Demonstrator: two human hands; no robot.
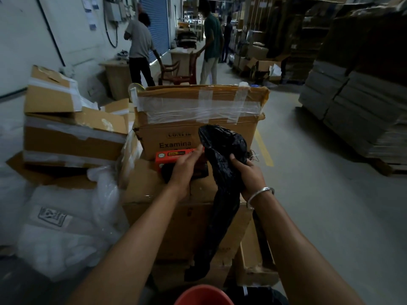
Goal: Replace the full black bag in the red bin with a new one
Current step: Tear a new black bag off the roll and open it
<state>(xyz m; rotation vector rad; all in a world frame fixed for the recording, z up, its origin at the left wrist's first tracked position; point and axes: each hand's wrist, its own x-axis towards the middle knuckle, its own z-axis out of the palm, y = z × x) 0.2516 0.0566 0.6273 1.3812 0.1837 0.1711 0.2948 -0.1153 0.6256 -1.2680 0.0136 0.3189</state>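
A crumpled black plastic bin bag (222, 164) hangs in front of the person, its upper part bunched up above the hands and its long tail trailing down over the front of a plain brown cardboard carton (171, 219). The right hand (248, 175) is clenched around the bag at its middle, with a silver metal bangle (261, 195) on that wrist. The left hand (187, 166) reaches in just beside it, its fingers curled and pinching the bag's left edge. Directly behind the left hand lies a small orange printed box (169, 158), resting on top of the brown carton; a dark roll-like shape shows under the hand, too dim to tell what it is. Behind that stands a large brown cardboard box sealed with clear tape (198, 115), with part of the word "Examina" printed on its face. At the bottom edge of the view the curved rim of the red plastic bin (203, 296) shows, with a dark bag-like mass (259, 296) just to its right. To the left are torn taped cartons (68, 128) and heaps of clear plastic wrap (66, 225). Flattened grey cardboard sheets (356, 111) are stacked on the right across the concrete floor (308, 194). Further back, two people (141, 49) stand by a red plastic chair (178, 71).
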